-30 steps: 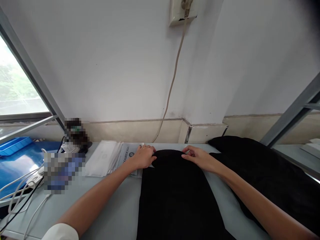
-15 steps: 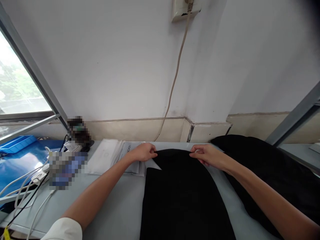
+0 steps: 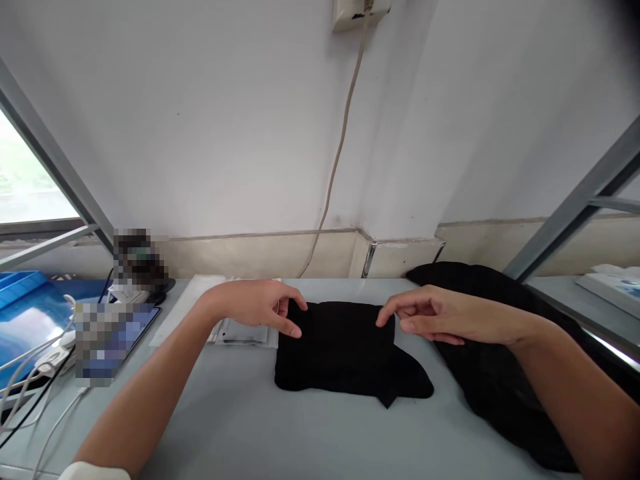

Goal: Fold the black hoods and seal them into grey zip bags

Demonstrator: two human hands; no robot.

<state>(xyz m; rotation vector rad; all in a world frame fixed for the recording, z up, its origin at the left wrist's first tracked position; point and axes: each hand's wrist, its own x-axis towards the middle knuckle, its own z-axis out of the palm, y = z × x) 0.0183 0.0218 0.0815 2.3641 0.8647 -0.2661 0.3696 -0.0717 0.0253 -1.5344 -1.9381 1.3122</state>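
Observation:
A piece of black cloth (image 3: pixel 335 347) lies folded on the grey table (image 3: pixel 225 413), with a loose, rounded end and a small pointed tip sticking out at its lower right. What kind of garment it is, if any, I cannot tell. At its upper left corner is my left hand (image 3: pixel 260 307), open, thumb and forefinger spread at the edge. My right hand (image 3: pixel 430 317) is open at the upper right corner, its forefinger pointing down at the cloth's edge. Neither hand grips the cloth.
Clear plastic packets (image 3: pixel 245 331) lie behind my left arm. A larger black cloth (image 3: pixel 480 333) spreads to the right, partly under my right arm. On the left are a phone (image 3: pixel 135 333), white cables (image 3: pixel 55 357) and a blue tray (image 3: pixel 25 287). Metal posts stand at both sides.
The far end of the black cloth, pinched in both hands before, is folded over, leaving a shorter bundle. Both hands have let go, and their fingers are apart.

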